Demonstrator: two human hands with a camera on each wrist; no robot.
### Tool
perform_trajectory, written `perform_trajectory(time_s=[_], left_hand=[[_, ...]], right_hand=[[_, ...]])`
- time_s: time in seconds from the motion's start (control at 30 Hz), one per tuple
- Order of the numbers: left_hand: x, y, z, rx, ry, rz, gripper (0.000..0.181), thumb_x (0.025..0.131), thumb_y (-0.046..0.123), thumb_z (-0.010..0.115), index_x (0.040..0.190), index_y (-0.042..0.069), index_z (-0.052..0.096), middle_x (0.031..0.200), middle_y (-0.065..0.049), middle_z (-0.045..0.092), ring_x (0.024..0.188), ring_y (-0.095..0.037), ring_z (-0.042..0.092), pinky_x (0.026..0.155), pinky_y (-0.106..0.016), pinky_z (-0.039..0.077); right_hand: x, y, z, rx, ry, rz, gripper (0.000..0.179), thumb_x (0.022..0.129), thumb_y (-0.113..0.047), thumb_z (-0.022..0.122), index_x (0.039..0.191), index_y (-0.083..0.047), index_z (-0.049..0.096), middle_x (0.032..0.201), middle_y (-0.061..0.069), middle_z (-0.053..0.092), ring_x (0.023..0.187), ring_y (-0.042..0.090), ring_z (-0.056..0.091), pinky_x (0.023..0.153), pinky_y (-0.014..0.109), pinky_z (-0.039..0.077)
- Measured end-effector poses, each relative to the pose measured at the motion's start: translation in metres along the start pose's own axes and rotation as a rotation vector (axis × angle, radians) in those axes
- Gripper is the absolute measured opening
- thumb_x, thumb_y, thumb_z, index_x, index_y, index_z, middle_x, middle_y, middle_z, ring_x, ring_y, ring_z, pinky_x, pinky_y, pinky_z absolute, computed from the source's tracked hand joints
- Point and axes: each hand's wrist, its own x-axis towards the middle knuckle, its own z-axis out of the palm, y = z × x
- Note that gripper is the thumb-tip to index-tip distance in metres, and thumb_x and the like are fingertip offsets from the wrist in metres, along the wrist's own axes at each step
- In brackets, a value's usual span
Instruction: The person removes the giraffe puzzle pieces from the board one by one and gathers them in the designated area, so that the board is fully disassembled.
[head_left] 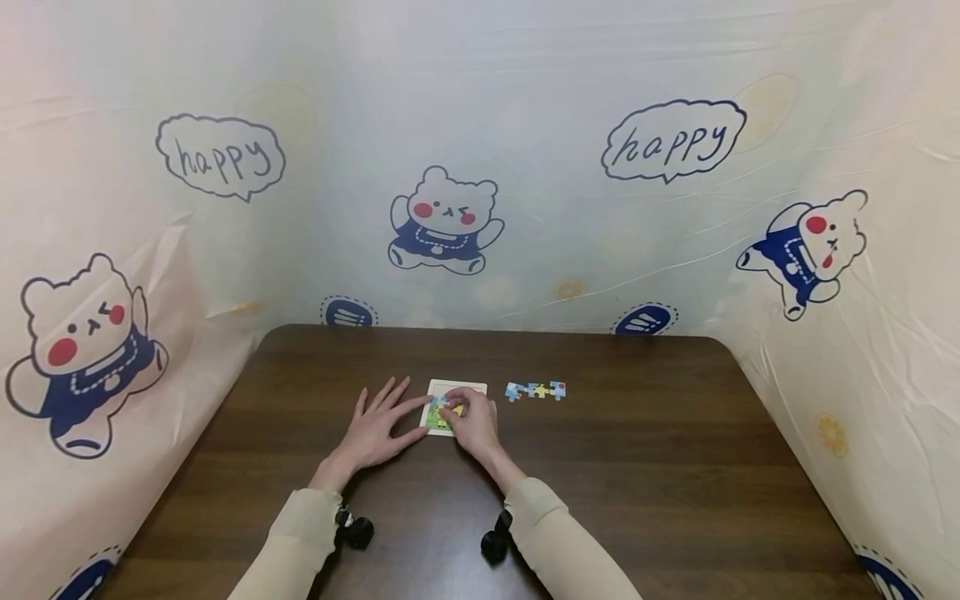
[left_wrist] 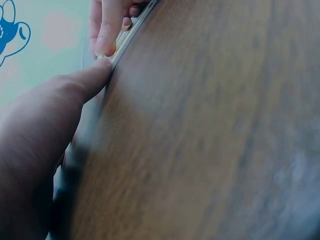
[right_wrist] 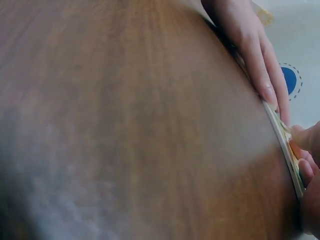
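It's a pinch on the small yellow jigsaw piece (head_left: 457, 410)!
Your right hand (head_left: 476, 418) grips it over the thin, white-rimmed puzzle tray (head_left: 468, 384) on the dark brown wood-grain tabletop (head_left: 637, 450); your left hand (head_left: 378, 432) lies spread, thumb and forefinger touching the tray's left side. The piece looks light, stiff, thin: take opposite edges, spare the tabs. Loose blue-and-yellow pieces (head_left: 539, 390) wait right of the tray.
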Motion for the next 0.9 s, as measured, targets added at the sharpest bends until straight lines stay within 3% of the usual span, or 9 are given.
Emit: perform_trajectory(time_s=[0.47, 0.73, 0.9], left_hand=[[-0.001, 0.0, -0.001, 0.0, 0.004, 0.002, 0.063, 0.102, 0.058, 0.07, 0.16, 0.035, 0.059, 0.181, -0.015, 0.033, 0.17, -0.046, 0.022, 0.13, -0.083, 0.006], [-0.002, 0.001, -0.001, -0.004, 0.013, 0.008, 0.063, 0.103, 0.058, 0.07, 0.16, 0.035, 0.059, 0.18, -0.016, 0.035, 0.17, -0.047, 0.024, 0.13, -0.083, 0.006], [0.0, 0.002, -0.001, -0.005, 0.01, 0.007, 0.063, 0.102, 0.058, 0.07, 0.16, 0.035, 0.059, 0.181, -0.016, 0.034, 0.17, -0.047, 0.023, 0.13, -0.083, 0.006]], right_hand=[[-0.002, 0.001, 0.002, 0.011, 0.014, 0.009, 0.02, 0.093, -0.009, 0.086, 0.113, -0.006, 0.081, 0.096, 0.008, 0.084, 0.067, -0.001, 0.049, 0.064, 0.017, 0.039], [-0.001, 0.001, -0.009, 0.193, 0.002, 0.01, 0.021, 0.095, -0.005, 0.083, 0.114, 0.003, 0.078, 0.099, 0.02, 0.082, 0.072, 0.0, 0.056, 0.068, 0.017, 0.046], [0.003, 0.0, -0.021, 0.241, -0.005, 0.023, 0.02, 0.096, -0.005, 0.083, 0.114, 0.005, 0.077, 0.1, 0.023, 0.08, 0.079, 0.005, 0.063, 0.073, 0.015, 0.049]])
